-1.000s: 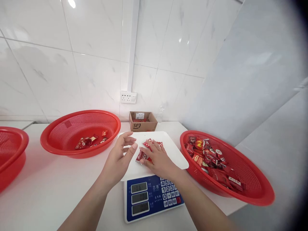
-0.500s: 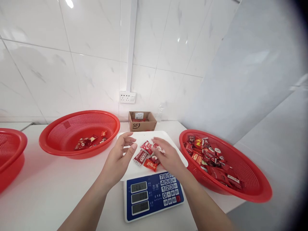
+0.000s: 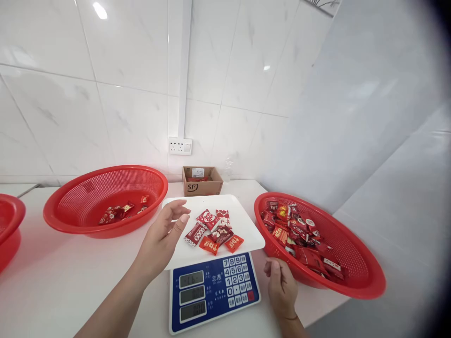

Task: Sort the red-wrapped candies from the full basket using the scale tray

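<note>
Several red sweet packets [image 3: 213,231] lie in a loose cluster on the white pan [image 3: 246,211] of a blue-faced digital scale [image 3: 213,293]. My left hand [image 3: 162,237] hovers at the pan's left edge, palm turned right, fingers apart and holding nothing. My right hand [image 3: 282,286] rests low beside the scale's right edge, next to the right basket, its fingers loosely curled with nothing visible in them.
A red mesh basket [image 3: 352,281] at the right holds many red packets. Another red basket [image 3: 70,220] at the left holds a few. A third basket's rim [image 3: 10,216] shows at the far left. A small cardboard box [image 3: 201,180] and a wall socket [image 3: 180,146] stand behind the scale.
My right hand lifted off the packets on the pan and drew back to the counter beside the scale. The packets now lie uncovered. My left hand barely moved.
</note>
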`<state>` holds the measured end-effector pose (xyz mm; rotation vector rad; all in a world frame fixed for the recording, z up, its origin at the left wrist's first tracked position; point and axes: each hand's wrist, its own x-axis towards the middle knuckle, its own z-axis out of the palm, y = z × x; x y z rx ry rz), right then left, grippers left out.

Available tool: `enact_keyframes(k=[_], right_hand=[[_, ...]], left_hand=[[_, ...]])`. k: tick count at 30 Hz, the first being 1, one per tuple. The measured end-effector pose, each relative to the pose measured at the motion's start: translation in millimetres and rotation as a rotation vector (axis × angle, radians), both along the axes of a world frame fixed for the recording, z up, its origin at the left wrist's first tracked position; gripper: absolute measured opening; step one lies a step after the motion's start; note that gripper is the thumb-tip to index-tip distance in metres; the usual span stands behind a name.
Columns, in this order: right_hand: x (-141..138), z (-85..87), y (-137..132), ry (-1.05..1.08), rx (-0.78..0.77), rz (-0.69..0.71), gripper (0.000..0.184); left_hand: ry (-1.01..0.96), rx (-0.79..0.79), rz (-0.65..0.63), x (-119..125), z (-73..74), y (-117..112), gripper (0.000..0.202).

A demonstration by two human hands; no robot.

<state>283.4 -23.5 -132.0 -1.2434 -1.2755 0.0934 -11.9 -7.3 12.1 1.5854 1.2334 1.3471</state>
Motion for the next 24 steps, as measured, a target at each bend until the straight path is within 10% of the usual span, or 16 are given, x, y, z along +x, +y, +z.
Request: enact_keyframes(k=[8,17,24], right_hand=[[9.0,-10.2,5.4,0.056,-0.266,0.090,0.040],[8.0,-14.8,2.3,0.038,-0.398,0.120,0.045],[8.2,-9.4,-0.7,0.096,-0.441,0.091,0.054]], left_hand=[[0.464,0.003,0.262,-36.8,-17.1,-11.5,0.043],[1.154,-0.112,0.489,-152.6,-21.1,7.1,0.047],[1.368,-0.281,0.518,-232.3,-5.9,-30.8,0.034]])
